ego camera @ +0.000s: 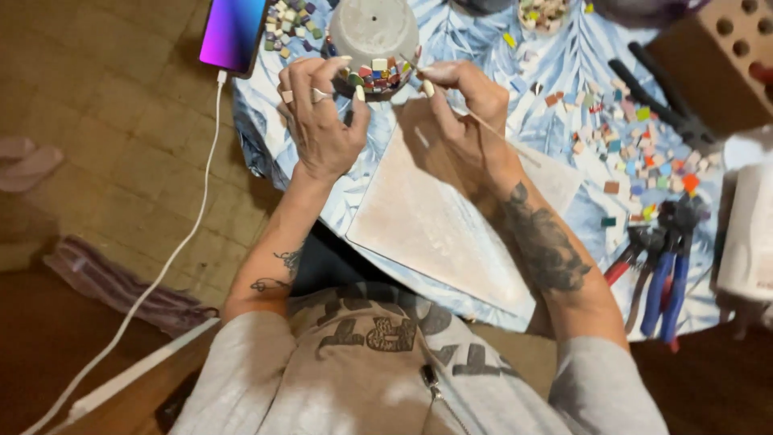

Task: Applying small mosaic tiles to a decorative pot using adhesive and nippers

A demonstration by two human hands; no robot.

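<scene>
**Both hands on a mosaic pot at the far edge of a crowded table**

The grey pot [373, 36] sits upside down at the far middle of the table [451, 40], its flat base with a small hole facing up toward the camera, so its axis runs roughly vertical. A band of coloured tiles [374, 74] rings the near rim.

The left hand [320, 113] is curled against the pot's near left side, fingers bent and touching the tiled band, steadying it; the grip is loose, not a full wrap. The right hand [467, 105] is pinched closed on a thin wooden stick [491, 129], whose tip meets the tiles at the pot's near right. The stick's long axis runs from that tip toward the near right, slanting across the hand.

Room is tight. Just left of the pot lie loose tiles [290, 24] and a lit phone [233, 32] at the table's left edge, its white cable [177, 250] dropping to the floor. Near the hands a pale square board [435, 225] takes up the middle, its corner overhanging the near edge above the person's lap. To the right, scattered tiles [636, 153] spread toward the far right; blue-handled pliers [664, 274] lie at the near right edge, and a holed brick [717, 64] stands at the far right.
</scene>
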